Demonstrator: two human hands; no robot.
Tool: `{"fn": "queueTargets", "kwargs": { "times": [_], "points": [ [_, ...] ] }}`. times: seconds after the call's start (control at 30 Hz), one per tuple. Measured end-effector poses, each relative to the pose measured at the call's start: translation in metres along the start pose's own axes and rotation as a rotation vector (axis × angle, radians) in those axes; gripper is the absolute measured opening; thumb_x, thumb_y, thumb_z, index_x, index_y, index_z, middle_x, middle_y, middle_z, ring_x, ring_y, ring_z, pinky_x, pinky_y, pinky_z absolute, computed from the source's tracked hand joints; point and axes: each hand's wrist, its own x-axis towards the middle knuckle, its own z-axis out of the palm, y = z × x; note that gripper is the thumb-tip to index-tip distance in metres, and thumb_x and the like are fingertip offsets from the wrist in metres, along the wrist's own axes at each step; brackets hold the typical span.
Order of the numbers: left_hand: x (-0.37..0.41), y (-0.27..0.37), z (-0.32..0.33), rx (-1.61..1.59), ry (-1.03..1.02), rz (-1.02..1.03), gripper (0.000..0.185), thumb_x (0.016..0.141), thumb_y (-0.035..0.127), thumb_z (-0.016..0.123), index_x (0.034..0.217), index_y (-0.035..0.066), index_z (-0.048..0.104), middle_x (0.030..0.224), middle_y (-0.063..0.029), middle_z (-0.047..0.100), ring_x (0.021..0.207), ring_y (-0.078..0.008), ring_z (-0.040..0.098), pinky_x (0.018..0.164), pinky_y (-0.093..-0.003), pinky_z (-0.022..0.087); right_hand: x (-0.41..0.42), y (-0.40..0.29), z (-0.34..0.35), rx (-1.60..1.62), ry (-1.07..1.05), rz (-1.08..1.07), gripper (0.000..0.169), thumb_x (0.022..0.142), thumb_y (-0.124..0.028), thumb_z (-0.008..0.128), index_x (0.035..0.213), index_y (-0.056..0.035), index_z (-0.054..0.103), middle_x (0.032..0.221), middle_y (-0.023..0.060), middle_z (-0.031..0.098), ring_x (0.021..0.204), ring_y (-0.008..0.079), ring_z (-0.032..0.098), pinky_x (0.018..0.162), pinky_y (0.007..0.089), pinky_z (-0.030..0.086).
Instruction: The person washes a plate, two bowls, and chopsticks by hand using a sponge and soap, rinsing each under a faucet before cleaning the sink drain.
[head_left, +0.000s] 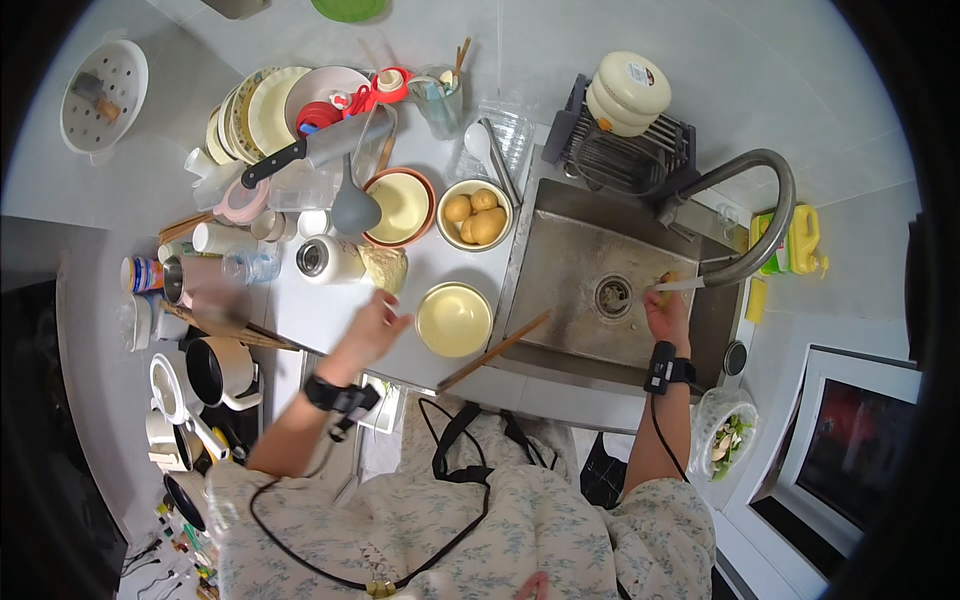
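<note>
My right hand (666, 319) is in the steel sink (570, 277), beneath water running from the curved faucet (784, 202). It grips a small yellowish piece (663, 298), apparently a potato, mostly hidden by fingers and water. Over the counter hovers my left hand (373, 328), slightly blurred, loosely curled, with nothing visible in it. Just right of it stands a cream bowl (454, 320) with nothing in it. Several potatoes (480, 217) fill another cream bowl (443, 234) behind. A crumpled yellowish cloth or bag (385, 268) lies beyond my left hand, beside a white flask (341, 259).
A wooden chopstick-like stick (495, 352) juts over the sink's left edge. On containers at back left rests a black-handled knife (277, 163). A grey ladle (355, 210) leans into a bowl. A dark rack (626, 161) spans the sink's back. A scrap bag (724, 435) hangs at right.
</note>
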Motion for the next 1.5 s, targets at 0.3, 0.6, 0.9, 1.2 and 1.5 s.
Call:
{"fn": "queueTargets", "kwargs": {
  "times": [0.3, 0.6, 0.9, 1.2, 1.5],
  "points": [
    [-0.002, 0.007, 0.089, 0.315, 0.581, 0.027, 0.020, 0.077, 0.013, 0.062, 0.080, -0.001, 0.049, 0.071, -0.0202, 0.057, 0.064, -0.0387, 0.054, 0.057, -0.0431, 0.044, -0.006, 0.007, -0.021, -0.389, 0.023, 0.037, 0.021, 0.090, -0.021, 0.055, 0.104, -0.0059, 0.051, 0.086, 0.0046, 0.056, 0.070, 0.0126, 0.053, 0.057, 0.0266, 0.043],
    [-0.020, 0.043, 0.061, -0.213, 0.514, -0.010, 0.020, 0.086, 0.011, 0.055, 0.077, -0.008, 0.055, 0.067, -0.0123, 0.059, 0.063, -0.0197, 0.065, 0.046, -0.0272, 0.052, -0.028, 0.018, -0.046, -0.621, -0.095, -0.041, 0.015, 0.086, -0.015, 0.059, 0.097, -0.0047, 0.055, 0.085, 0.0022, 0.056, 0.073, 0.0100, 0.054, 0.061, 0.0250, 0.044],
    [0.047, 0.135, 0.164, -1.068, -0.166, -0.029, 0.033, 0.087, 0.008, 0.055, 0.116, -0.004, 0.047, 0.109, -0.0128, 0.057, 0.092, -0.0239, 0.062, 0.076, -0.0327, 0.056, -0.066, -0.011, 0.026, -0.555, -0.058, -0.301, 0.017, 0.085, -0.015, 0.061, 0.095, -0.0028, 0.054, 0.087, 0.0038, 0.059, 0.073, 0.0086, 0.056, 0.063, 0.0209, 0.044],
    [0.074, 0.182, 0.248, -1.166, -0.392, -0.027, 0.056, 0.082, -0.005, 0.049, 0.133, 0.006, 0.028, 0.118, -0.0136, 0.049, 0.102, -0.0266, 0.058, 0.080, -0.0351, 0.056, -0.057, 0.004, 0.057, -1.311, -0.568, -0.837, 0.018, 0.074, -0.004, 0.065, 0.088, 0.0044, 0.055, 0.113, 0.0150, 0.048, 0.099, 0.0316, 0.053, 0.084, 0.0320, 0.045],
    [0.077, 0.182, 0.235, -1.035, -0.477, -0.025, 0.055, 0.080, -0.008, 0.048, 0.131, 0.008, 0.033, 0.117, -0.0118, 0.050, 0.100, -0.0253, 0.058, 0.079, -0.0377, 0.056, -0.012, 0.042, 0.042, -1.320, -0.525, -0.179, 0.013, 0.080, -0.010, 0.043, 0.080, 0.0005, 0.050, 0.083, 0.0169, 0.056, 0.081, 0.0306, 0.055, 0.072, 0.0352, 0.042]
  ]
}}
